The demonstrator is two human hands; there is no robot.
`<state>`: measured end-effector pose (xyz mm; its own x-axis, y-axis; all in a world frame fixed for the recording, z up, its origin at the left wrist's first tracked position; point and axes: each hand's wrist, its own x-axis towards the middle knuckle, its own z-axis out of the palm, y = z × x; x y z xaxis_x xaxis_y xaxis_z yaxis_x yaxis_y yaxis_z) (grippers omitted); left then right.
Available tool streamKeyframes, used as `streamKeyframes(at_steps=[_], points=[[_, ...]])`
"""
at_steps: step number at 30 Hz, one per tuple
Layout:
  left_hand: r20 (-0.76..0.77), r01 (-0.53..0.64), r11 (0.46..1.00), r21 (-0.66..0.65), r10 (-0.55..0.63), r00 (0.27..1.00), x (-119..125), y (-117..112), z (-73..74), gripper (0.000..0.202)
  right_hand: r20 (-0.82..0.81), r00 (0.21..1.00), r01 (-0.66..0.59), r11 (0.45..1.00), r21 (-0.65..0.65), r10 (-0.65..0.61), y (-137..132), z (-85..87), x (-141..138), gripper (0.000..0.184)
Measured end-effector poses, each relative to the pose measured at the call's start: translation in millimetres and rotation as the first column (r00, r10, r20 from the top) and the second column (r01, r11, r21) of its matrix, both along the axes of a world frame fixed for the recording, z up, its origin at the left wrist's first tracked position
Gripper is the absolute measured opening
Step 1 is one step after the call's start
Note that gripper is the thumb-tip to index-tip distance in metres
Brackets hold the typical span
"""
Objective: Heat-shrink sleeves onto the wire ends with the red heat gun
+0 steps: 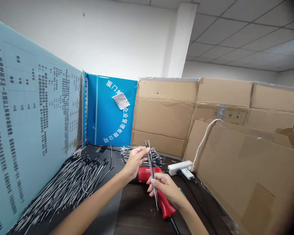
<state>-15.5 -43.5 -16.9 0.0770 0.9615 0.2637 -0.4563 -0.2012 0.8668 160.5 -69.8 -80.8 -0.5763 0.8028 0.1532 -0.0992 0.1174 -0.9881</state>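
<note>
My left hand (136, 160) pinches the upper part of a few thin black and white wires (150, 162) between thumb and fingers. Lower down, my right hand (164, 186) is closed around the same wires, which stand nearly upright with their ends sticking out above and below. Behind and below my hands lies a red heat gun (166, 205), partly covered by them. A pile of similar black and white wires (73, 182) spreads over the table at the left. Another bundle of wires (158, 158) lies just beyond my hands.
A white power strip (180, 167) with plugs stands right of the heat gun, with a white cord (205, 133) rising from it. Cardboard panels (164, 114) wall the back and right. A blue panel (112, 114) and a light-blue printed board (34, 114) enclose the left.
</note>
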Motion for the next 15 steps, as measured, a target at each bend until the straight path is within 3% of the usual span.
streamKeyframes(at_steps=[6,15], points=[[-0.103,-0.058,0.998,0.025,0.061,0.993,-1.5,-1.6,1.0,0.036,-0.009,1.0,0.013,1.0,0.001,-0.013,-0.4,1.0,-0.5,0.038],[-0.311,0.115,0.993,0.019,-0.103,0.945,2.7,-6.3,-2.7,0.036,-0.036,0.999,0.037,0.999,-0.014,-0.038,0.8,0.0,1.5,0.041]])
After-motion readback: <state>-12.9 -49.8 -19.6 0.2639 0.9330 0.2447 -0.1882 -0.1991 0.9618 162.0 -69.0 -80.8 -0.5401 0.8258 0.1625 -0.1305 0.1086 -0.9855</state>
